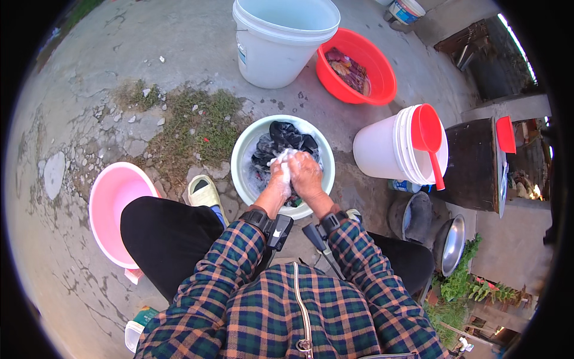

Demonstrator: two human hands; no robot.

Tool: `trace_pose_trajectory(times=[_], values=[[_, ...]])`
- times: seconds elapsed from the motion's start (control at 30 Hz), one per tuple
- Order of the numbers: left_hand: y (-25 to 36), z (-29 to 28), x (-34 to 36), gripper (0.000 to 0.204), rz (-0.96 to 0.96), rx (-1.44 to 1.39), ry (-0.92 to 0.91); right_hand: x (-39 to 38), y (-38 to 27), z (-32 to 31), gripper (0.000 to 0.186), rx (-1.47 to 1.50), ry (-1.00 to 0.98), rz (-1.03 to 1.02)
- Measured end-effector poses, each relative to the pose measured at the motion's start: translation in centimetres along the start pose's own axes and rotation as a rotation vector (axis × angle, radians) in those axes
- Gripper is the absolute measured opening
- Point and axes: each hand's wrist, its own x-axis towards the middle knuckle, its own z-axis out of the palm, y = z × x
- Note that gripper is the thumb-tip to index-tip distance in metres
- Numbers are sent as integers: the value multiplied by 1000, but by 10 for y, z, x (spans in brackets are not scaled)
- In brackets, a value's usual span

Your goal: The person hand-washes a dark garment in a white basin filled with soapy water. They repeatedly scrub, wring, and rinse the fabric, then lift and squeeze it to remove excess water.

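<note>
Both my hands are pressed together over a pale green basin (239, 149) between my feet. My left hand (277, 182) and my right hand (305, 175) are closed around a white, sudsy bundle (286, 170) that looks like a small cloth. Lather coats the fingers and hides part of the bundle. Beneath and beyond the hands, dark wet clothes (286, 133) lie bunched in foamy water inside the basin. A dark band with a device is strapped on each wrist.
Ahead stand a large white bucket (269, 60) and a red basin (382, 84) with wet cloth inside. To the right, a red dipper (426, 134) rests on a white bucket (382, 143), near metal bowls (452, 245). A pink basin (110, 221) stands left. The ground is cracked concrete.
</note>
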Motion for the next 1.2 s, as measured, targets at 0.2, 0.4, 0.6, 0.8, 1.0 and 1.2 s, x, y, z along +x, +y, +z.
trace_pose_trajectory(times=[0.2,0.4,0.6,0.8,1.0,1.2], values=[[-6,7,4,26,69,-9,25,2,-1,0,22,-36,77,214],[-2,4,5,26,-26,140,80,6,-14,-10,11,-158,63,18],[1,2,3,27,38,-121,-245,4,-13,-5,24,-92,-82,116],[2,3,0,29,54,183,3,4,-2,6,21,-42,89,290],[9,16,-10,32,-20,257,111,13,44,-22,48,131,-482,270],[13,19,-14,55,-71,400,93,2,31,-3,55,81,-376,163]])
